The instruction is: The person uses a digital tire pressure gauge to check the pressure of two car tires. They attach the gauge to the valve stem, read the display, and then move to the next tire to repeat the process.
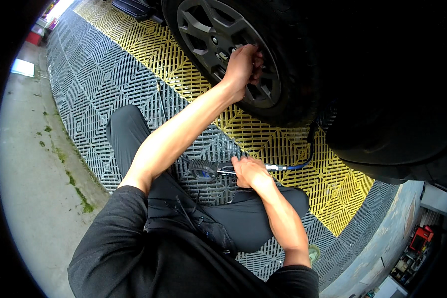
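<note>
My left hand [243,68] is at the wheel [196,27], its fingers curled in front of the dark grey spokes below the hub. Whatever is between those fingers is hidden. Low over the floor, my right hand [251,172] wraps around the handle of a tire inflator [225,169]. The inflator's round, black-cased gauge [203,170] points left. From its right end, a metal fitting joins a blue air hose [298,166] that bends up beside the tire [295,74]. A thin dark hose [162,104] with a brass-coloured tip lies on the floor near my left forearm.
Grey slatted floor tiles [92,99] with a yellow band [333,198] run beneath the wheel and my folded legs [251,218]. Dark vehicle bodywork overhangs the right. Concrete [30,149] borders the left. Red equipment [421,238] and other gear stand at the lower right.
</note>
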The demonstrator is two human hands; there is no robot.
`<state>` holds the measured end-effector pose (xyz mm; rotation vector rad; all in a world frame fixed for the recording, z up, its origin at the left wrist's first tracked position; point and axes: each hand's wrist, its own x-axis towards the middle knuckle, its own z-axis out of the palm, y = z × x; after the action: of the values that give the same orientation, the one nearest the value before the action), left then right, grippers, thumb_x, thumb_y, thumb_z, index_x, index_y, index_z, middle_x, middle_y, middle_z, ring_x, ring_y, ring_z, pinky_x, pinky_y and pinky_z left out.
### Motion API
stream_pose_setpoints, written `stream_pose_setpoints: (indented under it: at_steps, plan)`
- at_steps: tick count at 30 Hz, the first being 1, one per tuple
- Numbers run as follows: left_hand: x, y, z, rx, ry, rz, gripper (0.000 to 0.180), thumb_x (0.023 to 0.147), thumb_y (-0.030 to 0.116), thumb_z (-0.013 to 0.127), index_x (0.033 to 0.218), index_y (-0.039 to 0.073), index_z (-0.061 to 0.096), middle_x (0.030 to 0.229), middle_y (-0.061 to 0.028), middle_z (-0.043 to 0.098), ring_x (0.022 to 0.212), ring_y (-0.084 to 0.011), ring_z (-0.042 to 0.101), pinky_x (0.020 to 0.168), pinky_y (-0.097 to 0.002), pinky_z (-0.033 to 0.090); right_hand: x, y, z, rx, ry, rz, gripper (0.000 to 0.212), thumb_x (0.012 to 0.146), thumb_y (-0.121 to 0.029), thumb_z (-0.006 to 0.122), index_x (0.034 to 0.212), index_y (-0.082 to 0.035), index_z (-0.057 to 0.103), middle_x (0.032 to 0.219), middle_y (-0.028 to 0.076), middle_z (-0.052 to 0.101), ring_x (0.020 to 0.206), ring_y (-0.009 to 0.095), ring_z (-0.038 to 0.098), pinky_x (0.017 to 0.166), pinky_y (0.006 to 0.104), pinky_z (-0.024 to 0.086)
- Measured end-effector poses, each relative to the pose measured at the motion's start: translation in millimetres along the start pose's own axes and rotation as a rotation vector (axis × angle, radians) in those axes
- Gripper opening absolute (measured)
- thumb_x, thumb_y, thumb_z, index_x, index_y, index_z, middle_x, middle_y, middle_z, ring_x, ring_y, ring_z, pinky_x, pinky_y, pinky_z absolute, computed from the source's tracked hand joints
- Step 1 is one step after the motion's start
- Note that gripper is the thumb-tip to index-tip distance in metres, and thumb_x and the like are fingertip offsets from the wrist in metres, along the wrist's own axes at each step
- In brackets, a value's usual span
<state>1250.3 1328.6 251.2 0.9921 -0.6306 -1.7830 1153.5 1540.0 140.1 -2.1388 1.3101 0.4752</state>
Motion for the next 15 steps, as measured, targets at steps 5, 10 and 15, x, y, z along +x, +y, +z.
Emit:
stream_pose_setpoints:
  at_steps: [5,10,15]
  plan:
    - [4.5,2.2,-6.6,-0.024,0.008,-0.097,0.02,0.094,0.025,0.047,0.082,0.01,0.046,0.062,0.0007,0.04,0.048,-0.0128,0.037,0.046,-0.0285,0.027,-0.1,-3.9,-6.8,0.004,-0.069,0.009,0.041,0.08,-0.017,0.064,0.118,-0.003,0.058,0.099,0.016,0.067,0.093,0.032,0.065,0.08,0.0437,0.052]
    - [2.0,-3.3,-3.5,-0.019,-0.027,0.029,0.023,0.095,0.027,0.046,0.079,0.01,0.047,0.06,0.001,0.038,0.047,-0.0127,0.036,0.045,-0.0283,0.026,-1.3,-7.1,-9.7,-0.023,-0.088,0.026,0.042,0.08,-0.017,0.063,0.12,-0.003,0.058,0.1,0.016,0.067,0.095,0.032,0.065,0.08,0.0446,0.052]
    - [2.6,1.4,-5.8,-0.015,-0.032,-0.029,0.023,0.096,0.027,0.045,0.081,0.009,0.047,0.06,0.0008,0.039,0.046,-0.0129,0.037,0.045,-0.0282,0.027,0.0,-5.2,-8.0,-0.007,-0.073,0.008,0.042,0.081,-0.016,0.062,0.121,-0.003,0.058,0.101,0.016,0.067,0.095,0.032,0.065,0.08,0.0448,0.052]
